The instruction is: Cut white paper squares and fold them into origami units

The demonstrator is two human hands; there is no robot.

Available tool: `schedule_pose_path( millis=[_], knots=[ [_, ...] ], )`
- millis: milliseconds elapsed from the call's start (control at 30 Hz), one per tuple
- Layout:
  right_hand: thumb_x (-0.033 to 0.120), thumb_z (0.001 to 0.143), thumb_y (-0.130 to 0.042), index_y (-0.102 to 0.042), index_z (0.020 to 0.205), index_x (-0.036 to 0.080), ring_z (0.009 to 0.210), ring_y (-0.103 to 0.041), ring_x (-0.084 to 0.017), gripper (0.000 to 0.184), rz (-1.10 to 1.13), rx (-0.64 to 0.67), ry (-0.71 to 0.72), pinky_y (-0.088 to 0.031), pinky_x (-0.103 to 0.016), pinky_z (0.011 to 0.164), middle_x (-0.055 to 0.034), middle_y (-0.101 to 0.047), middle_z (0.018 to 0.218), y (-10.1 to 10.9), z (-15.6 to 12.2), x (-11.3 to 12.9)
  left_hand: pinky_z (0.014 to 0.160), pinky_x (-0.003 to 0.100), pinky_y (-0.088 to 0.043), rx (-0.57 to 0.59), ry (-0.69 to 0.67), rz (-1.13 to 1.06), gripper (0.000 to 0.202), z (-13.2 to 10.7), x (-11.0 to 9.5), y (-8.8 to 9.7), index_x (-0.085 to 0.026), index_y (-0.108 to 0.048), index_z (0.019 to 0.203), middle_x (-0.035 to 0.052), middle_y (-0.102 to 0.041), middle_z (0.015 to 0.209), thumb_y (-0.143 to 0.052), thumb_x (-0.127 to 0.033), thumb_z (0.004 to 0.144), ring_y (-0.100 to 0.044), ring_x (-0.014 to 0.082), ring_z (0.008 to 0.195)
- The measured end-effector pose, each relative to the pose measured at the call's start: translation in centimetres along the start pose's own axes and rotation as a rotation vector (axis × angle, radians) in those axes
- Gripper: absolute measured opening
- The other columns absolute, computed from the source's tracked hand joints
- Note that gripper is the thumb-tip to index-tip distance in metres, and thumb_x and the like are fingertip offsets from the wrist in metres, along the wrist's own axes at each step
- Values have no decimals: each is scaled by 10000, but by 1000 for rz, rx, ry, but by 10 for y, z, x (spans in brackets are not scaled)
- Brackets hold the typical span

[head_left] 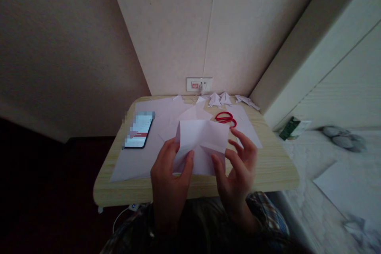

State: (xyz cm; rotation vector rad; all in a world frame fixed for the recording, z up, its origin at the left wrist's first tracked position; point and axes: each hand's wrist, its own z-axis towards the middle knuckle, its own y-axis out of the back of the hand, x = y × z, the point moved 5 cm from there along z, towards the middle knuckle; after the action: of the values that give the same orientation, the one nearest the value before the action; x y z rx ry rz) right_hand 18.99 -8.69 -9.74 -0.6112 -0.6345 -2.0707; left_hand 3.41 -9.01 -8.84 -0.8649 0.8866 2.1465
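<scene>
A creased sheet of white paper (199, 137) is held up above the front of the small table, with fold lines crossing near its middle. My left hand (171, 174) pinches its left side, thumb on the near face and fingers behind. At the right edge, my right hand (238, 166) grips the paper between thumb and fingers, with the upper fingers partly raised. Just behind the sheet lie red-handled scissors (226, 119), their blades hidden. Larger white sheets (139, 162) rest on the table beneath and to the left.
The wooden table (268, 170) stands against the wall. A lit phone (138, 131) lies at its left. Folded paper pieces (220, 99) sit along the back, below a wall socket (199, 84). On the right, a bed (303, 154) bears loose paper (348, 186) and a green packet (290, 127).
</scene>
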Motion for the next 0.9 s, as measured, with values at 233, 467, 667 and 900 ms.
schedule_pose_path(
  millis=[233,467,667,900],
  knots=[
    [118,820,-641,-600,926,283,1448,-389,-389,200,32,-84,151,-368,-703,1136,-51,-475,1424,7,-3,2,763,235,-578,9,-104,-2,60,2,-14,2,-196,-690,867,29,-753,932,-688,-146,834,-737,190,857],
    [112,774,-660,-629,943,309,1382,-422,-402,262,-73,-53,246,-352,-713,1114,-57,-606,1284,13,-8,6,739,240,-592,49,-105,1,90,2,-17,4,-219,-714,905,10,-760,961,-699,-158,839,-740,187,862],
    [109,795,-601,-601,900,307,1264,-561,-344,224,-147,-24,277,-421,-628,1032,-40,-718,1113,14,1,10,800,279,-574,-33,-153,33,108,-3,-18,6,-231,-672,922,17,-732,1084,-719,-169,848,-716,197,957],
    [140,854,-590,-584,905,285,1171,-606,-297,154,-117,105,221,-375,-569,1050,-41,-696,1109,14,13,10,983,395,-496,-2,-164,-80,177,-2,-25,10,-248,-576,909,40,-670,1257,-690,-141,827,-631,237,1189]
  ],
)
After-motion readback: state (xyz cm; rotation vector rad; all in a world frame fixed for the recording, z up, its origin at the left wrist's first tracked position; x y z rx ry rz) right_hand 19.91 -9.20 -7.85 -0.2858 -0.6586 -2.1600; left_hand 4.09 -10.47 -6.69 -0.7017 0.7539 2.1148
